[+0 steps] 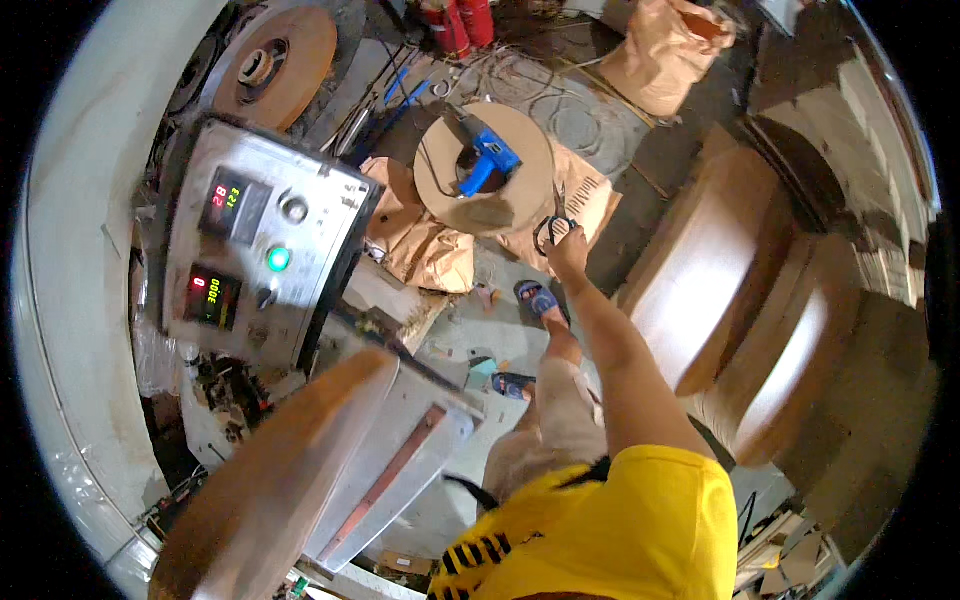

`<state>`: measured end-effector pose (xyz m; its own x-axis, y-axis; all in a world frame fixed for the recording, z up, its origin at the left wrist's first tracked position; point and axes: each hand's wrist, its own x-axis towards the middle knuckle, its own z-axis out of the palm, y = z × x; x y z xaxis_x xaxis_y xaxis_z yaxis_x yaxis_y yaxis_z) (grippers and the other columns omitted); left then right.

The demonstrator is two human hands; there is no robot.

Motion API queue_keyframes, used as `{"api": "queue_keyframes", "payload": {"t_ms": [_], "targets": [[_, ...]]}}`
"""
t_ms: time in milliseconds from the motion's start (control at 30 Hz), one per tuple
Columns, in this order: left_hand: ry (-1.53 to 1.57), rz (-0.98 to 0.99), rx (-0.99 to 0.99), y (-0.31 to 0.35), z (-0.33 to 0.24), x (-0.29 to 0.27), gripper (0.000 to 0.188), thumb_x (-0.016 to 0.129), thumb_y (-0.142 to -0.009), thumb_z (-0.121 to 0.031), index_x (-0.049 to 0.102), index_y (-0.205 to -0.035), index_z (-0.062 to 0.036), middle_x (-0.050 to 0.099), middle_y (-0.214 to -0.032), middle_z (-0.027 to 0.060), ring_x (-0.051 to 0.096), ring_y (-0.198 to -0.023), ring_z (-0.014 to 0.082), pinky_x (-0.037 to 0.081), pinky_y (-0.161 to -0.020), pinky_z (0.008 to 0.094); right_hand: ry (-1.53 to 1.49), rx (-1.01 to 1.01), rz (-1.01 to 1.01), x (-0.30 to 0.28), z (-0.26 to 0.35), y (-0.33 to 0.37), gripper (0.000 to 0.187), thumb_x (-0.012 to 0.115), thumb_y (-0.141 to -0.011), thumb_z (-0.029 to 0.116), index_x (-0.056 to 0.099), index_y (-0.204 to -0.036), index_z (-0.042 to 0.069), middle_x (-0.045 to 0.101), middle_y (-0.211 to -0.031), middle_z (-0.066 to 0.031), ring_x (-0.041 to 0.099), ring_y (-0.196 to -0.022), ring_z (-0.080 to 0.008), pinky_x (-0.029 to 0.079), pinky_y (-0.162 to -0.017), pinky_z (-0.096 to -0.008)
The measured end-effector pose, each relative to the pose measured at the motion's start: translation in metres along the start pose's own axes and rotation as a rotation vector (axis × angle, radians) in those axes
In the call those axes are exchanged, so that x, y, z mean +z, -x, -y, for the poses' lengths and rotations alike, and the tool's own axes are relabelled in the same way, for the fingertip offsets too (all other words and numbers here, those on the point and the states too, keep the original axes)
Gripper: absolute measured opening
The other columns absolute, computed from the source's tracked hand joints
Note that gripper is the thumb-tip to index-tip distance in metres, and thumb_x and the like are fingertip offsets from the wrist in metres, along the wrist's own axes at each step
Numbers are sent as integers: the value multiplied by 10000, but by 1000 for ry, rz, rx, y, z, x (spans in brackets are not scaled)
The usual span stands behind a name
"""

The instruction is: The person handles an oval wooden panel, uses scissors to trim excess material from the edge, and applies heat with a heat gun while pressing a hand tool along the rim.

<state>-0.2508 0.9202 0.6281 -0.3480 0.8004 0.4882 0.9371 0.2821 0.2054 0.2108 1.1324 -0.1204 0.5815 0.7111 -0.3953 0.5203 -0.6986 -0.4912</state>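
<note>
Currently, the scissors point(558, 217) are located just beside the right edge of the round tan reel point(527, 190), with the blades directed away from the person. The right hand point(569, 250) is closed around the black handles; the left hand is outside the view, so its state cannot be told. A blue pistol-grip power tool point(494, 157) lies on top of the reel. Brown paper sacks point(594, 203) lie around the reel's near side. Left of these, the control panel point(262, 215) displays a lit green indicator point(279, 259).
</note>
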Motion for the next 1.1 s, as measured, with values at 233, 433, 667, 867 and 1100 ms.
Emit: {"api": "queue_keyframes", "payload": {"t_ms": [233,433,667,867,1100], "targets": [[-105,-64,-180,-24,20,16,659,827,-824,-492,645,-1225,-2,648,-998,122,569,-874,210,463,-777,393,-71,52,-188,119,19,-102,765,784,-828,443,460,-1241,-114,526,-1282,-316,554,-1177,-478,451,-1024,-541],[-158,-110,-301,-15,26,-3,675,820,-814,-484,629,-1243,1,636,-1047,119,564,-938,211,452,-839,393,-205,-48,-168,165,98,-80,606,787,-837,433,606,-1183,-30,638,-1166,-235,585,-1168,-415,462,-986,-535],[-94,-139,-275,-19,45,-26,694,812,-803,-474,611,-1263,4,621,-1105,116,559,-1013,213,439,-912,393,-1136,570,229,202,172,-119,556,826,-881,279,570,-1276,-18,678,-1192,-143,650,-1013,-294,521,-904,-477],[8,-167,-287,38,82,-60,712,806,-793,-466,595,-1281,7,608,-1154,114,554,-1077,214,429,-975,394,-1684,46,247,77,177,-46,350,736,-968,158,627,-1297,108,693,-1101,-33,649,-965,-206,537,-903,-360],[239,-116,-178,41,39,-31,730,819,-778,-452,600,-1287,22,622,-1195,100,562,-1130,198,436,-1018,383,-1453,-267,72,-194,170,79,276,768,-936,191,659,-1105,3,693,-1096,-67,622,-862,-181,521,-745,-369]]}}
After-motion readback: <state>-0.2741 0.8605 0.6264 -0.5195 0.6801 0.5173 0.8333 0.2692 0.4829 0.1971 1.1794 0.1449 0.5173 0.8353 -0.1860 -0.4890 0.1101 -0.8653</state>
